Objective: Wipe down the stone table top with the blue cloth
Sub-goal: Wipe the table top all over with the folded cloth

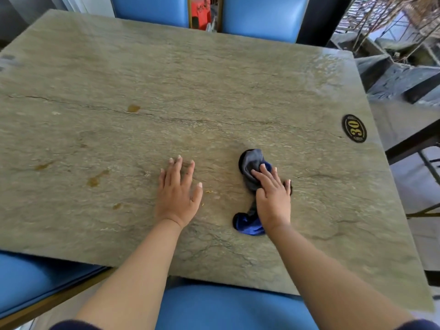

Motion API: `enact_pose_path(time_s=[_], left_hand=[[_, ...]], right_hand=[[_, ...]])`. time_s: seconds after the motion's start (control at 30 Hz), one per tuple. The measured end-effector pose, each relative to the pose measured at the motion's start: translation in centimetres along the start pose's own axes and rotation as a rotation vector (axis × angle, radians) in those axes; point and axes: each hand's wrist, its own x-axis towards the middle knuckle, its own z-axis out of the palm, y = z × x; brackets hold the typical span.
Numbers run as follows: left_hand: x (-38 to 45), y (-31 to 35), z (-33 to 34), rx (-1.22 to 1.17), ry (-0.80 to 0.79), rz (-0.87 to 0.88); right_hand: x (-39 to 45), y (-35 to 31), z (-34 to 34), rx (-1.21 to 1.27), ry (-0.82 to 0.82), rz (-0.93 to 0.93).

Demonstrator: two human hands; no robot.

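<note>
The stone table top (214,79) is grey-green with a long dark crack across it. A crumpled blue and grey cloth (252,167) lies on it right of centre. My right hand (273,196) presses flat on the cloth with straight fingers, and a blue fold sticks out below my wrist. My left hand (177,191) rests flat on the bare stone to the left of the cloth, fingers spread. Brownish stains (95,179) mark the left part of the table, one (133,108) near the crack.
A black oval plaque with the number 30 (354,128) sits near the table's right edge. Blue padded chairs stand at the far side (262,15) and the near side (226,306). The far right corner of the stone looks wet and shiny.
</note>
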Motion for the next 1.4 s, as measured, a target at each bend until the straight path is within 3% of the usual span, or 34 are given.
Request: enact_pose_path(time_s=[0.1,0.2,0.3,0.4,0.5,0.63,0.87,1.0,1.1,1.2,1.3,1.4], left_hand=[[0.1,-0.1,-0.4,-0.116,-0.045,-0.008],[0.5,-0.7,-1.6,-0.328,-0.085,-0.048],[0.7,-3.3,-3.0,-0.311,0.022,-0.005],[1.1,-7.5,-3.7,-0.105,0.045,0.005],[0.8,-9.5,-3.2,-0.054,0.002,-0.019],[0.4,-9.4,-2.5,-0.034,0.049,-0.047],[0.6,-9.5,-2.7,-0.042,0.050,-0.057],[0.4,-9.4,-2.9,-0.139,0.084,-0.099],[0.3,-9.4,-3.0,-0.155,0.117,-0.064],[0.4,-9.4,-2.9,-0.135,0.125,-0.043],[0.4,-9.5,-2.6,-0.128,0.110,-0.028],[0.4,-9.7,-2.5,-0.184,0.108,-0.013]], right_hand=[[-3.3,-3.4,2.6,-0.144,-0.005,-0.017],[-4.8,-7.1,5.1,-0.132,-0.148,-0.182],[-3.9,-7.8,5.6,-0.140,-0.219,-0.320],[-1.5,-7.2,5.5,-0.152,-0.082,-0.179],[1.9,-7.9,5.9,-0.176,0.002,-0.002],[7.1,-10.8,7.5,-0.210,-0.005,0.004],[13.3,-18.5,12.5,-0.201,-0.191,-0.350],[10.3,-19.2,12.7,0.080,-0.417,-0.609],[9.8,-16.2,11.0,0.156,-0.342,-0.546],[12.4,-15.9,10.8,-0.061,-0.159,-0.399],[14.8,-19.0,12.3,-0.150,-0.174,-0.266],[14.6,-21.3,13.5,-0.114,-0.249,-0.339]])
